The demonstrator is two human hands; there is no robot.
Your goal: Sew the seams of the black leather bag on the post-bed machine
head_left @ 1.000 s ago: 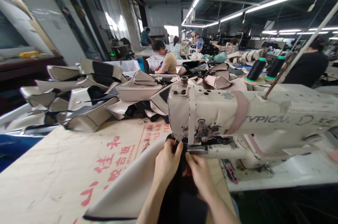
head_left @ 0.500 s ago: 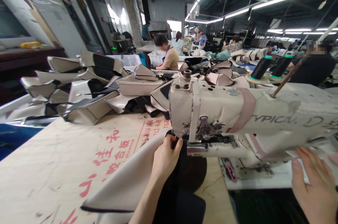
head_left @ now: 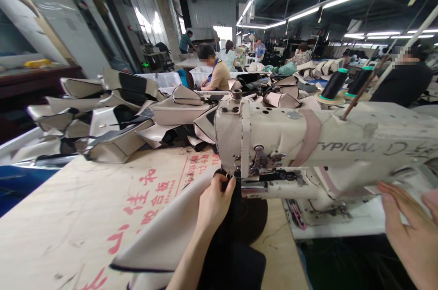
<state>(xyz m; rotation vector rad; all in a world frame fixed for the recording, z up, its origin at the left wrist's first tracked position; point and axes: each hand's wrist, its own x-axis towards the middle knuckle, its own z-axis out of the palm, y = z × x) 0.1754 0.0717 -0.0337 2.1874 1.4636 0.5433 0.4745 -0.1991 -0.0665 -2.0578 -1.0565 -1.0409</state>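
My left hand (head_left: 216, 201) pinches the black edge of a beige and black leather-like piece (head_left: 171, 230) beneath the sewing machine's head. The piece's beige panel with dark edging spreads left over the plywood, and its black part (head_left: 244, 262) hangs below my wrist. The cream sewing machine (head_left: 270, 135) stands over the fabric; the stitching point is hidden behind its head and my fingers. At the right, my right hand (head_left: 407, 230) is open with fingers stretched out, close to the machine's base. I see nothing in it.
Beige and black sewn pieces (head_left: 119, 139) lie heaped behind the plywood tabletop (head_left: 68, 217). Two black thread cones (head_left: 334, 84) stand behind the machine. Pink-handled snips (head_left: 297, 214) lie under its arm. A seated person (head_left: 219, 73) and other workers are farther back.
The view has shifted slightly, so the machine appears a little farther left. My left hand keeps its pinch on the piece. My right hand, blurred before, is still open near the machine's base.
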